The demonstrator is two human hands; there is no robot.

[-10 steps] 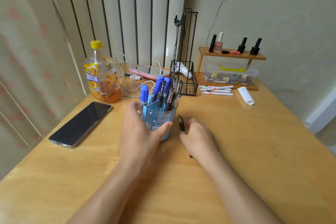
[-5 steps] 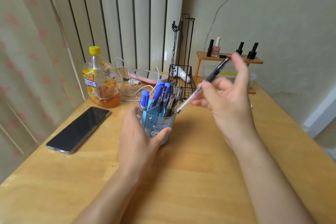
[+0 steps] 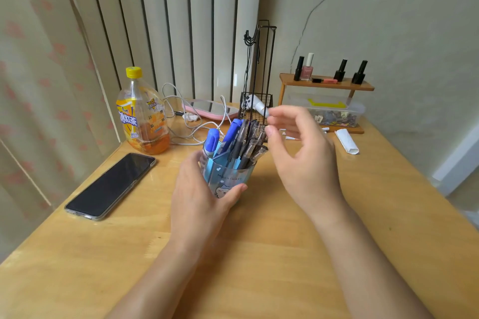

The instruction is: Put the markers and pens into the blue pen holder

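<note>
The blue pen holder (image 3: 229, 179) stands on the wooden table, a little left of centre. Several blue markers (image 3: 213, 138) and dark pens (image 3: 250, 146) stick out of it, leaning right. My left hand (image 3: 197, 197) is wrapped around the holder's near left side. Just to the right of the pen tops hovers my right hand (image 3: 300, 153), fingers apart and holding nothing. A few white markers (image 3: 290, 138) lie on the table behind my right hand, mostly hidden by it.
A black phone (image 3: 111, 185) lies at the left. Behind it stands an orange drink bottle (image 3: 141, 116) with white cables (image 3: 181, 122) beside it. A black wire basket (image 3: 256, 109), a wooden shelf (image 3: 326, 84) with nail polish bottles and a white roll (image 3: 347, 141) sit at the back right.
My right hand picked a pen up off the table, carried it to the holder and let it go among the other pens. It now hovers empty. My left hand stayed on the holder.
</note>
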